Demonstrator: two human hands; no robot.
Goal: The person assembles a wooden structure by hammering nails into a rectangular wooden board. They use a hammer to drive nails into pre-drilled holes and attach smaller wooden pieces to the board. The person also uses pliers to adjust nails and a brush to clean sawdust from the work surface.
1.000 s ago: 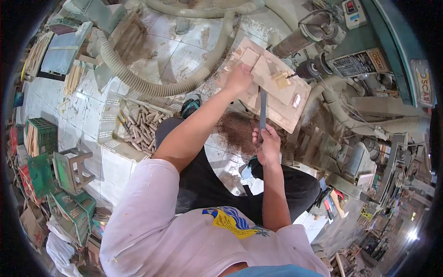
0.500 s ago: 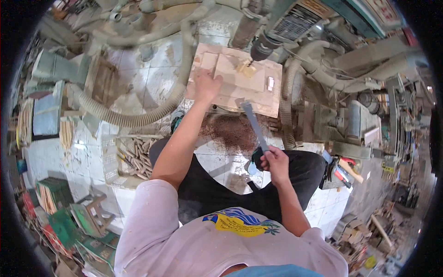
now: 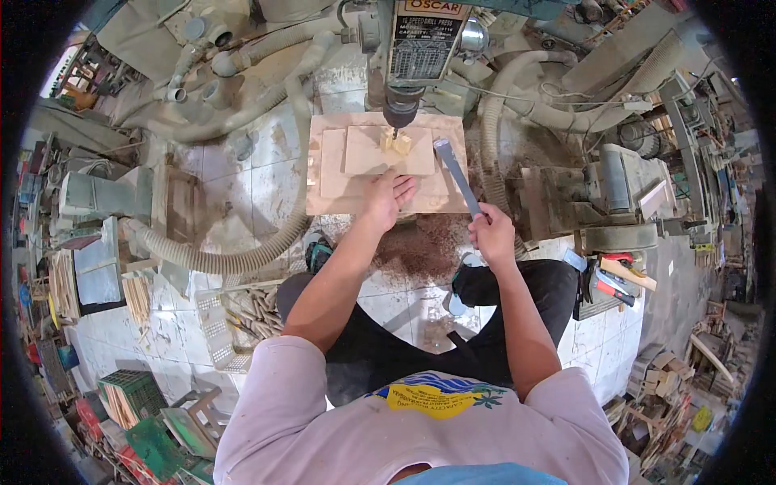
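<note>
My left hand (image 3: 392, 196) is at the front of the wooden work board (image 3: 331, 206), its fingers stretched out and nothing in them. My right hand (image 3: 492, 233) grips the lower end of a long, flat grey bar-like tool (image 3: 457, 178). The tool's wider, lighter tip lies over the right part of the board. Small yellowish wood pieces (image 3: 398, 145) sit on a raised panel (image 3: 368, 158) on the board. Directly above them points the bit in the drill chuck (image 3: 402, 105). I cannot tell whether the bit touches the wood.
A drill press (image 3: 420, 52) stands over the board. Ribbed hoses (image 3: 210, 259) curve along both sides. Brown shavings (image 3: 416, 249) cover the floor below the board. At left is a crate (image 3: 222, 327) of wooden pieces; at right, tools (image 3: 618, 279) lie near my knee.
My left hand has left the board's left side for its front middle, fingers now spread out. My right hand has raised the grey tool toward the board's right side. The view has shifted.
</note>
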